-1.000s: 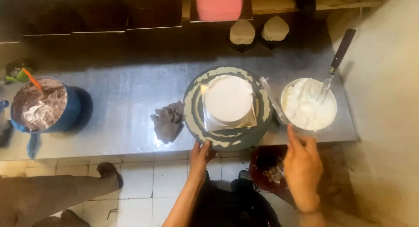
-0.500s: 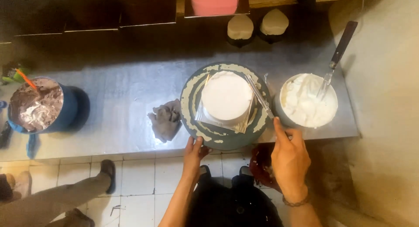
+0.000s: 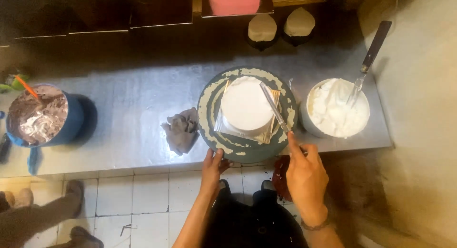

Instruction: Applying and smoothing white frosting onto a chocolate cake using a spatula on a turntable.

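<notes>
The right hand (image 3: 307, 174) was closed around the handle of a long, narrow metal spatula (image 3: 273, 106), its forefinger running up along the handle, and the blade lay slanted over the right edge of the round white frosted cake (image 3: 246, 108). That cake sat on a square golden board (image 3: 268, 130) in the middle of the round grey turntable (image 3: 209, 105), itself smeared with cream. The left hand (image 3: 213, 164) gripped the turntable's near rim, thumb over the edge and fingers curled beneath.

To do this smoothing well, I judged, the blade wanted to lie nearly flat and be held steady while the left hand fed the turntable round at an even pace, with light pressure so the cream was not gouged.

A white bowl of whipped cream (image 3: 337, 108) with a second dark-handled spatula (image 3: 369, 57) standing in it waited just to the right. A crumpled grey cloth (image 3: 182, 130) lay left of the turntable on the steel worktop (image 3: 124, 105), and a blue foil-lined tub (image 3: 40, 115) stood well apart.
</notes>
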